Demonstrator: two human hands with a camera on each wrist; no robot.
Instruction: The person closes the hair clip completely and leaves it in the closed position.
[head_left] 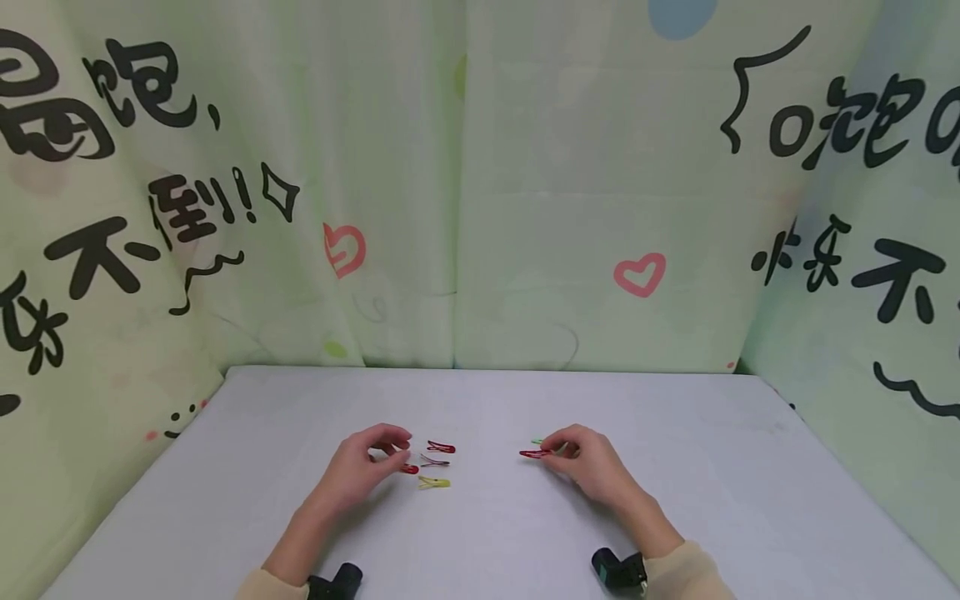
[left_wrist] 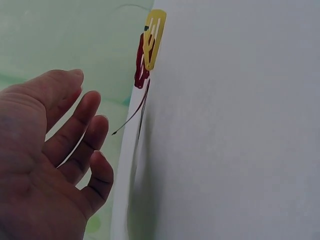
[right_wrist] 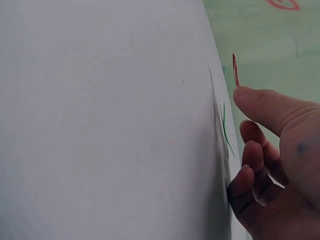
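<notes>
Your right hand (head_left: 588, 458) pinches a red clip (head_left: 534, 453) between thumb and fingertips, lifted just off the desk (head_left: 720, 467), its free end pointing left; a green clip (head_left: 537, 442) lies just beyond. Your left hand (head_left: 367, 462) hovers loosely curled, its grip empty, beside the spread-out clips: red (head_left: 441, 447), purple (head_left: 434, 461), yellow (head_left: 434, 482), each likely easy to take singly.

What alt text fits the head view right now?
On a white table, the right hand pinches a red metal snap hair clip, while the left hand rests beside red, purple and yellow clips.
</notes>
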